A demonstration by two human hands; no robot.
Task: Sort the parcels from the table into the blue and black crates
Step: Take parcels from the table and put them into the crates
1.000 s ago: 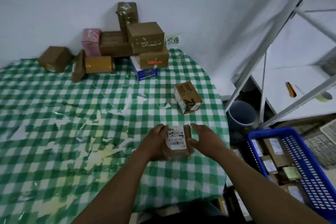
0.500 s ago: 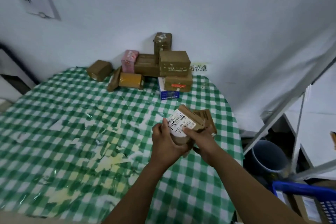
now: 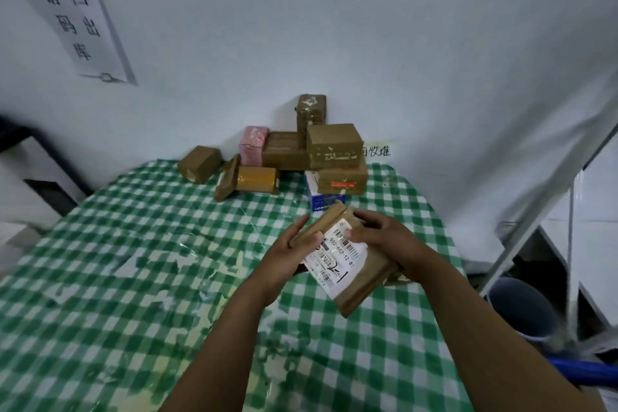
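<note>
Inspection looks to be the step in hand: a brown parcel (image 3: pixel 369 273) with a white shipping label (image 3: pixel 336 259) is held tilted over the green-checked table (image 3: pixel 133 244), label turned up toward the camera. The left grip (image 3: pixel 287 254) is closed round its near-left edge. The right grip (image 3: pixel 384 239) clasps the far side, with fingertips (image 3: pixel 352 233) on the label. Other parcels (image 3: pixel 334 144) are stacked against the wall at the table's far edge. Only a rim of the blue crate (image 3: pixel 588 373) shows at lower right, and the black crate is out of view. Once the label settles which crate, I judge the next move is to carry the parcel right and down into it.
</note>
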